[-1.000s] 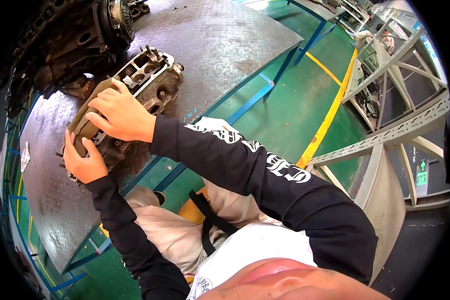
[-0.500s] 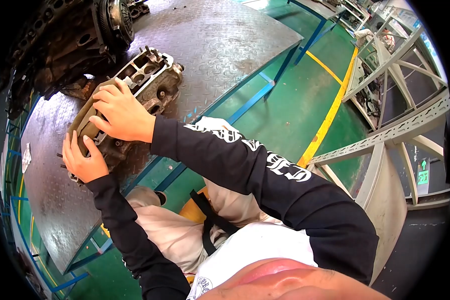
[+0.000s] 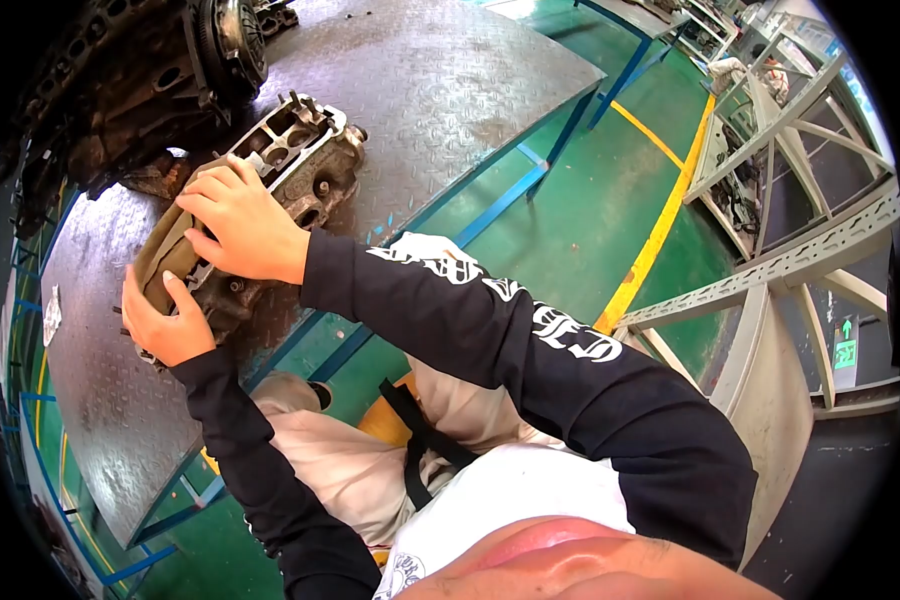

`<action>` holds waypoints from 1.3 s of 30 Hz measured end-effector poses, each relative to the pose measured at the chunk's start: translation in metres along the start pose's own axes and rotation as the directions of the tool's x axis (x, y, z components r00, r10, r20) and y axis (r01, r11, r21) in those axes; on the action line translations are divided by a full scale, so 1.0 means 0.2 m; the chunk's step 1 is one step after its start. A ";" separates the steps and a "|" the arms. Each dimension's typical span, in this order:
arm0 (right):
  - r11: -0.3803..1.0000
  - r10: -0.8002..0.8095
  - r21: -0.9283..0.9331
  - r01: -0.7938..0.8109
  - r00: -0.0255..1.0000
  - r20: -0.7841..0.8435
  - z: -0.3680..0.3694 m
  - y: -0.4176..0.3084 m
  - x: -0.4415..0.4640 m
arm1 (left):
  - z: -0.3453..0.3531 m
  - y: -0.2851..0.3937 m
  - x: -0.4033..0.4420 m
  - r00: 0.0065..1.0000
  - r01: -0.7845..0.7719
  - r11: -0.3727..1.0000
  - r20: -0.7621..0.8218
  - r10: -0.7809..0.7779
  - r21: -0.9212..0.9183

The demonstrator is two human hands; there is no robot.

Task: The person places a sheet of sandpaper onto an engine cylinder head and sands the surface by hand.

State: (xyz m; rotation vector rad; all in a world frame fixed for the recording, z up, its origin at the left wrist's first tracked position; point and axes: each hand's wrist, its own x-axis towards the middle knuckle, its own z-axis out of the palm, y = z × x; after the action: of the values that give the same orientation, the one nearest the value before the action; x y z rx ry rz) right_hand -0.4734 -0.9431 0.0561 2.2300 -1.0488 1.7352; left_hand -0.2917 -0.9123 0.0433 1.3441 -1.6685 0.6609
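A metal engine cylinder head (image 3: 322,190) with open chambers lies on the table, close to its near edge. Along its left part runs a brown, sheet-like piece (image 3: 163,256) with a curved outer edge; its exact kind I cannot make out. My left hand (image 3: 162,318) grips the lower end of this piece, fingers over the outer edge and thumb on the near side. My right hand (image 3: 242,222) grips its upper end, with fingers curled over the far edge. Both palms hide parts of the cylinder head beneath.
A large dark engine (image 3: 120,90) stands at the back left of the metal tread-plate table (image 3: 450,75). A crumpled scrap (image 3: 53,315) lies at the left. Grey metal framing (image 3: 770,270) rises on the right. Another person (image 3: 770,78) is far off.
The fingers of both hands have shifted slightly outward and left over the brown piece's edge, and more of its surface shows between the hands. The cylinder head stays in place.
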 end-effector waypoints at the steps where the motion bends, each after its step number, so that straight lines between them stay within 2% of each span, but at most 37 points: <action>1: 0.997 0.005 0.073 -0.002 0.999 -0.044 0.00 -0.01 0.02 | -0.01 0.03 0.01 0.996 0.065 0.996 -0.049 -0.069 -0.064; 2: 0.997 0.002 0.073 0.001 0.999 -0.044 -0.01 -0.02 0.03 | -0.01 0.05 0.02 0.985 0.129 0.983 -0.096 -0.142 -0.130; 5: 0.993 0.057 0.107 -0.046 0.993 -0.105 -0.02 -0.03 0.03 | -0.02 0.06 0.02 0.982 0.122 0.981 -0.125 -0.141 -0.149; 6: 0.999 0.017 0.031 -0.014 0.997 -0.082 -0.02 -0.02 0.02 | -0.01 0.03 0.01 0.982 0.123 0.981 -0.123 -0.141 -0.149; 7: 0.999 -0.022 -0.045 0.019 0.998 -0.056 -0.01 -0.01 0.01 | 0.00 -0.02 -0.01 0.996 0.067 0.997 -0.061 -0.069 -0.041; 8: 0.999 -0.021 -0.046 0.019 0.998 -0.056 -0.01 -0.01 0.00 | 0.01 -0.05 -0.02 1.000 0.003 0.998 0.008 -0.003 0.062; 9: 0.999 -0.017 -0.043 0.016 1.000 -0.012 0.00 0.00 0.00 | 0.01 -0.04 -0.02 1.000 0.003 0.998 0.008 -0.004 0.062; 10: 0.999 -0.012 -0.040 0.014 0.999 0.033 0.00 0.00 -0.01 | 0.00 -0.03 -0.01 1.000 0.016 1.000 0.006 -0.016 0.025; 14: 0.998 0.004 0.063 -0.006 1.000 0.019 0.00 -0.01 0.01 | -0.01 0.02 0.01 1.000 0.010 0.999 -0.019 -0.010 -0.031; 16: 0.999 0.015 0.042 -0.020 0.994 0.107 -0.02 -0.01 0.00 | 0.00 -0.01 0.00 1.000 0.008 0.999 0.021 -0.007 -0.033; 18: 0.999 -0.003 0.053 0.000 0.998 0.058 -0.02 -0.02 0.01 | 0.00 -0.01 0.00 0.998 0.006 0.999 0.061 -0.004 -0.037; 19: 0.998 -0.022 0.064 0.021 1.000 0.010 -0.02 -0.02 0.01 | -0.02 0.03 0.01 1.000 0.003 0.997 0.011 -0.003 -0.080; 20: 0.998 -0.021 0.063 0.021 1.000 0.010 -0.02 -0.02 0.01 | -0.03 0.05 0.02 0.999 -0.001 0.992 -0.039 -0.004 -0.124; 25: 0.986 0.010 0.164 -0.023 0.997 0.079 -0.01 -0.01 0.01 | -0.01 0.03 0.00 1.000 0.029 0.994 0.016 -0.027 -0.104; 27: 0.987 -0.022 0.157 0.012 0.998 0.063 -0.02 -0.01 0.01 | -0.02 0.04 0.01 0.999 0.039 0.994 0.012 -0.038 -0.101; 29: 0.988 -0.054 0.150 0.047 0.997 0.046 -0.04 -0.02 0.02 | -0.04 0.07 0.03 0.999 -0.023 0.987 -0.036 0.017 -0.160; 30: 0.979 -0.038 0.203 0.027 0.998 0.052 -0.04 -0.03 0.02 | -0.04 0.08 0.03 0.999 -0.023 0.987 -0.036 0.017 -0.160; 32: 0.967 -0.022 0.255 0.006 0.998 0.059 -0.04 -0.03 0.02 | -0.02 0.09 0.02 1.000 0.005 0.934 0.020 0.002 -0.356; 34: 0.954 0.007 0.297 -0.042 0.993 0.115 -0.04 -0.04 0.01 | -0.01 0.10 0.02 0.999 -0.021 0.947 0.031 0.032 -0.321; 39: 0.958 -0.004 0.287 -0.019 0.997 0.080 -0.04 -0.03 0.02 | -0.05 0.11 0.04 0.997 -0.062 0.958 0.021 0.070 -0.280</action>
State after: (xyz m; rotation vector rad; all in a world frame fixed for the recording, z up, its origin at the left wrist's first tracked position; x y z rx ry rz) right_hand -0.4755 -0.9356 0.0638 2.4869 -0.8667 1.9258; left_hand -0.3098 -0.9018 0.0569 1.1056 -1.7636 0.4240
